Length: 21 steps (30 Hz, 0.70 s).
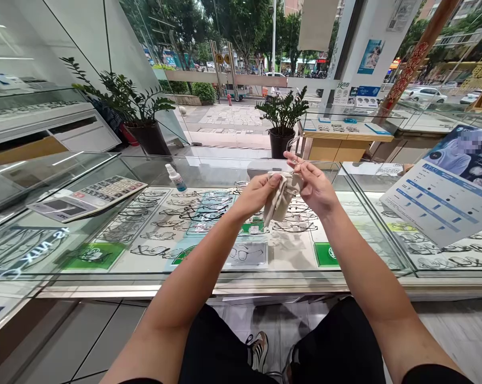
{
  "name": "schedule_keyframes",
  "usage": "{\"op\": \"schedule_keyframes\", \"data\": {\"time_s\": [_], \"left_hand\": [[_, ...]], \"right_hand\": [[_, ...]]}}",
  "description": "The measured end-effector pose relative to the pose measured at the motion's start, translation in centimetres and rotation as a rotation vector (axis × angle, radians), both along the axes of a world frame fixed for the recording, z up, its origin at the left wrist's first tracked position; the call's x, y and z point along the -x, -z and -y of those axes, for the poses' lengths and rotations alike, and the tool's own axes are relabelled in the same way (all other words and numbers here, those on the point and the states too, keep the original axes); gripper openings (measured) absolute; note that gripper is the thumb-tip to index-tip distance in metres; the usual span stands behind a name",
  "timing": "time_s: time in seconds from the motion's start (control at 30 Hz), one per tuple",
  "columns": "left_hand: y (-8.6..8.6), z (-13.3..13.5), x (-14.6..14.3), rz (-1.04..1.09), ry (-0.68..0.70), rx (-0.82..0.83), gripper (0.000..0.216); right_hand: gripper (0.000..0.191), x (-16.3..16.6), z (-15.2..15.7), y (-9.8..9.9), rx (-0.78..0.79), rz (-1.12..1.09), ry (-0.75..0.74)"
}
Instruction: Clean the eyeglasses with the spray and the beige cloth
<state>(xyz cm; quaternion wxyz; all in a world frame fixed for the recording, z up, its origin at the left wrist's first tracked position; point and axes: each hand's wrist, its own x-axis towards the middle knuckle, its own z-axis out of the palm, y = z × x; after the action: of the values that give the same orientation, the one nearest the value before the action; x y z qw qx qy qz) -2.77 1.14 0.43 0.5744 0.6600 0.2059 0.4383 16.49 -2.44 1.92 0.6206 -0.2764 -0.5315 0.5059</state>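
Note:
Both my hands are raised above a glass display counter [209, 274]. My left hand [257, 193] is closed, pinching a beige cleaning cloth [280, 198] that hangs down between the hands. My right hand [313, 184] is closed too, its fingertips gripping a thin pair of glasses [294, 143], partly wrapped in the cloth. The frame is hard to make out against the background. Inside the counter lie several rows of eyeglass frames [193, 216].
A calculator [89, 198] and a small spray bottle [176, 178] rest on the counter at left. A tilted poster board [449, 186] stands at right. Two potted plants [283, 120] stand by the window. My legs and shoes [259, 349] are below.

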Motion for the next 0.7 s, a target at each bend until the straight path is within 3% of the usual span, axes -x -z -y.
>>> {"op": "schedule_keyframes", "data": {"time_s": [0.17,0.37,0.7], "left_hand": [[0.3,1.1,-1.1,0.006,-0.016,0.034,0.071],[1.0,1.2,-1.9,0.156,-0.176,0.050,0.067],[0.8,1.2,-1.8,0.151,-0.233,0.015,0.061]], "right_hand": [[0.045,1.4,-0.1,0.9,0.027,-0.017,-0.028],[0.049,2.9,0.0,1.5,0.074,-0.114,-0.045],[0.040,2.9,-0.2,1.9,0.024,-0.060,0.064]]}}
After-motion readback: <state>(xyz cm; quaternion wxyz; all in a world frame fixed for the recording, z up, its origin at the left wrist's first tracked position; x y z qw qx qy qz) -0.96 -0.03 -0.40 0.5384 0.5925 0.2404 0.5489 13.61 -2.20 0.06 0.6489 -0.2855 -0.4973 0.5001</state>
